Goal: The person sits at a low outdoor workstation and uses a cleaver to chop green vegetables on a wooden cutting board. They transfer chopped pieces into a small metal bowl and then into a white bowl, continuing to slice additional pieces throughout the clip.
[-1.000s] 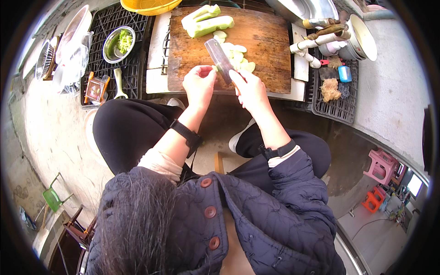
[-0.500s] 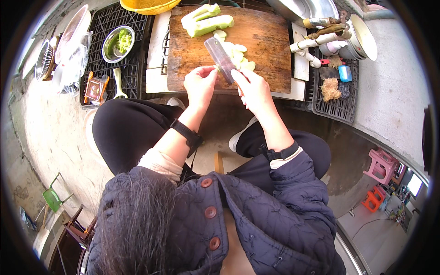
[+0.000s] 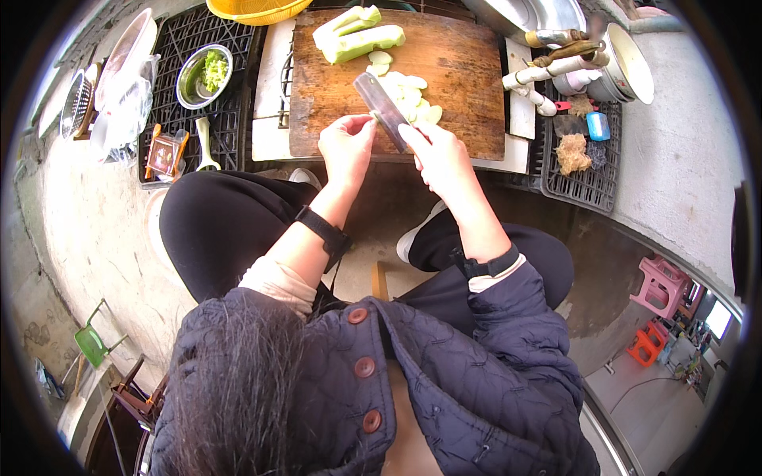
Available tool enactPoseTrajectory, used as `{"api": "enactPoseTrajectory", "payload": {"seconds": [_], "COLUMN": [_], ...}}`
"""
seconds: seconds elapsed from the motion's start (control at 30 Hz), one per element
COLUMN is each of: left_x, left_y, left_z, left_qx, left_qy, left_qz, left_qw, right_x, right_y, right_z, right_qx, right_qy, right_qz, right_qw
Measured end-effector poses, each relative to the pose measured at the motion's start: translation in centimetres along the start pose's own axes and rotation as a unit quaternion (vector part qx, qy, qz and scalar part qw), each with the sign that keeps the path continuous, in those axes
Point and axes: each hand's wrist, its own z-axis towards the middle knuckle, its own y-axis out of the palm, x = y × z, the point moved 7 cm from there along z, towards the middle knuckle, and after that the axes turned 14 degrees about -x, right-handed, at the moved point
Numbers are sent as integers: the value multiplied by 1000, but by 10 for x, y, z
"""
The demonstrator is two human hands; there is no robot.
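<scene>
My right hand [image 3: 435, 157] is closed round the handle of a kitchen knife [image 3: 379, 105], its broad blade slanting up and left over the near part of a wooden cutting board [image 3: 468, 63]. Close to the blade, the fingers of my left hand [image 3: 347, 144] are pinched together. Whatever they hold is too small to name; a tiny pale bit shows at the fingertips. Pale green slices [image 3: 409, 94] lie in a loose pile just right of the blade. Farther back on the board rest several peeled, light green stalk pieces [image 3: 365, 44].
Left of the board, a metal bowl [image 3: 205, 77] with green pieces and a pale-handled peeler [image 3: 207, 144] sit on a black crate. A yellow basket [image 3: 258, 9] stands behind. To the right are white pipes [image 3: 548, 73], a scrubbing pad [image 3: 572, 154] and a blue object [image 3: 598, 127].
The knife and my right hand have shifted very slightly, the blade tilting a little more to the left. My left hand stays almost where it was.
</scene>
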Motion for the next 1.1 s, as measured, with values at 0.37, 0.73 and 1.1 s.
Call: {"api": "enactPoseTrajectory", "payload": {"seconds": [0.37, 0.73, 1.1], "left_x": [-6, 13, 125], "left_y": [-3, 3, 13], "left_z": [1, 6, -17], "left_qx": [16, -9, -27], "left_qy": [3, 44, 291], "left_qz": [-51, -15, 447], "left_qw": [999, 999, 846], "right_x": [8, -31, -31], "right_y": [5, -25, -37], "right_z": [12, -23, -41], "right_qx": [19, 103, 131], "right_qy": [-14, -75, -58], "right_qz": [13, -130, -274], "right_qw": [1000, 983, 951]}}
